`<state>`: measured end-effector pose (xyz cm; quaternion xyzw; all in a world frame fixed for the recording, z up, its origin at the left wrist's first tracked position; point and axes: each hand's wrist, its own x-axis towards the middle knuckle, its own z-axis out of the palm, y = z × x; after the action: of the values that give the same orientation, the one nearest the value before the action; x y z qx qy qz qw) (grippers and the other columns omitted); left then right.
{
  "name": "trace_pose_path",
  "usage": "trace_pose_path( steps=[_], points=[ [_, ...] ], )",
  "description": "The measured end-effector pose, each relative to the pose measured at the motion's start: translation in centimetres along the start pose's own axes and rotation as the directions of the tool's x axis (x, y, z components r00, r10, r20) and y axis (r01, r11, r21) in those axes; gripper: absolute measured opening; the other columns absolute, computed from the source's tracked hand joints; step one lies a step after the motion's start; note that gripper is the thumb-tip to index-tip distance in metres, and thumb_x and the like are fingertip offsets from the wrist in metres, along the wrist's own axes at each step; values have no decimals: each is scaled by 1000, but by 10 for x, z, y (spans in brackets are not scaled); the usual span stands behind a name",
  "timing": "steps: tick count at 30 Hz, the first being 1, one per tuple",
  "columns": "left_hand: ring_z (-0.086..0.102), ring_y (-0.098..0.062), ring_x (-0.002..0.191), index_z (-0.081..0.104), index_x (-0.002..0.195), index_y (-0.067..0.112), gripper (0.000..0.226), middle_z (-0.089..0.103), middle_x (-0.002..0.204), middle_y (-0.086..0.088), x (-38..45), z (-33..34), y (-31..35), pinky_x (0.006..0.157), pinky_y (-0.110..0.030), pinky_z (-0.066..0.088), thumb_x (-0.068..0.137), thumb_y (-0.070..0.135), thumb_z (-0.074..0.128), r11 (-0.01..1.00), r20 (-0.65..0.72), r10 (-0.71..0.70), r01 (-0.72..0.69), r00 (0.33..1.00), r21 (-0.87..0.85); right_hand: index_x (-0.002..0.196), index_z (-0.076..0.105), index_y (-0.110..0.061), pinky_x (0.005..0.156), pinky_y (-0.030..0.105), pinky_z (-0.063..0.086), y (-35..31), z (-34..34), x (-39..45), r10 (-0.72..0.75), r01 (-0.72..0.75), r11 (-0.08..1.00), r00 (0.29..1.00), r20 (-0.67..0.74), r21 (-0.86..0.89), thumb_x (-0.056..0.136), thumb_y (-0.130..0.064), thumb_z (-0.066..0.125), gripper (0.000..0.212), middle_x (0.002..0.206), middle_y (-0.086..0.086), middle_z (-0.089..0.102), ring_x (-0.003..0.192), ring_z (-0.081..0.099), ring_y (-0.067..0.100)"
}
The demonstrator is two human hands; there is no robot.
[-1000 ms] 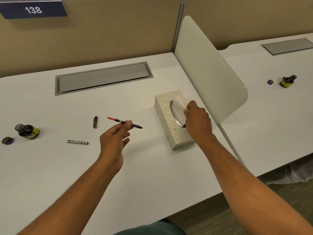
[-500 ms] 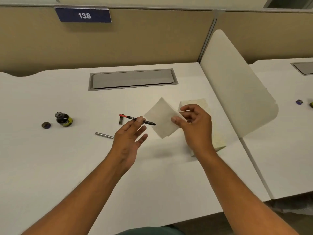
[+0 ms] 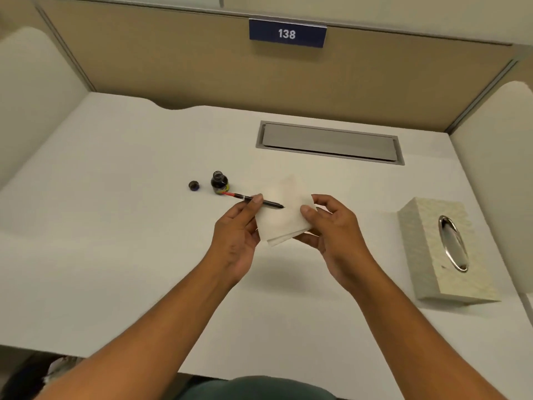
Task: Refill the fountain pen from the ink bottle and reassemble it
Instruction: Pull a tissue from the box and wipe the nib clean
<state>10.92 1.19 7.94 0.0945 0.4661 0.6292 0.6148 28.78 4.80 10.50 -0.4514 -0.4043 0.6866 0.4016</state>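
My left hand [image 3: 236, 235] pinches the inner part of the fountain pen [image 3: 253, 199], a thin black piece with a red end pointing left and the nib pointing right. My right hand [image 3: 331, 226] holds a folded white tissue [image 3: 284, 220] just behind and under the nib. The open ink bottle [image 3: 219, 182] stands on the white desk [image 3: 115, 241] behind my left hand, its dark cap [image 3: 193, 185] lying to its left. The pen's barrel and cap are hidden behind my hands and the tissue.
A patterned tissue box [image 3: 444, 249] with a metal-rimmed slot sits at the right. A grey cable hatch [image 3: 328, 142] is set into the desk at the back. Beige partitions close off the back and both sides; a blue sign reads 138.
My right hand pulled a tissue out of the box and brought it to the pen nib. My view swung left, so the box now sits far right and the bottle near the centre.
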Motion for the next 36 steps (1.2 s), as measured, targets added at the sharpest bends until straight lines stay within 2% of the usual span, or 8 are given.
trace_pose_path(
  steps=[5,10,14,20,25,28,34,36],
  points=[
    [77,-22,99,80,108,8,20,82,112,-10,4,-33,30,83,-31,64,92,19,80,997,-32,46,-44,998,67,109,73,-11,98,49,56,7,42,12,156,-178,957,982,110,230,108,-42,47,41,114,10,71,105,71,26],
    [77,-27,98,82,105,5,18,82,111,-15,6,-56,53,84,-32,63,92,18,80,985,24,97,-99,995,144,111,73,-18,78,31,61,14,82,18,63,-64,998,993,105,6,100,-15,68,13,110,6,78,94,74,16],
    [80,-27,97,83,108,6,19,83,109,-13,9,-72,68,80,-28,63,92,17,79,969,85,133,-148,987,199,113,74,-17,82,35,65,22,113,19,-2,7,989,999,35,-151,95,-14,75,18,105,7,82,96,80,21],
    [79,-27,99,82,107,2,22,84,107,-9,15,-96,85,85,-33,62,93,19,79,954,68,175,-186,982,236,85,81,-33,76,22,63,36,155,22,-253,194,904,961,-109,-380,89,-18,82,16,88,-13,82,85,77,7],
    [79,-25,99,81,103,4,31,84,106,-9,16,-110,102,80,-35,64,88,30,81,977,53,123,-130,991,166,94,84,-28,76,18,59,51,182,21,-402,328,854,909,-112,-403,88,-12,82,17,89,-13,82,89,77,8],
    [79,-24,93,80,91,7,19,83,98,-10,18,-117,110,74,-32,64,93,26,78,984,45,105,-110,993,143,94,84,-28,76,16,58,55,195,21,-464,374,820,877,-121,-433,87,-7,81,22,90,-14,82,91,77,7],
    [77,-28,110,78,115,1,22,76,127,-16,20,-127,122,91,-41,65,97,14,75,951,108,186,-207,977,231,95,83,-22,73,24,63,48,206,26,-193,143,964,956,-221,-226,90,-15,80,9,93,-6,84,88,80,12],
    [77,-28,111,78,116,2,24,76,127,-15,20,-128,123,94,-44,64,96,15,76,942,98,199,-218,975,256,91,82,-25,71,21,63,49,208,25,-228,164,949,947,-228,-268,89,-15,81,10,91,-10,83,86,79,8]
  ],
)
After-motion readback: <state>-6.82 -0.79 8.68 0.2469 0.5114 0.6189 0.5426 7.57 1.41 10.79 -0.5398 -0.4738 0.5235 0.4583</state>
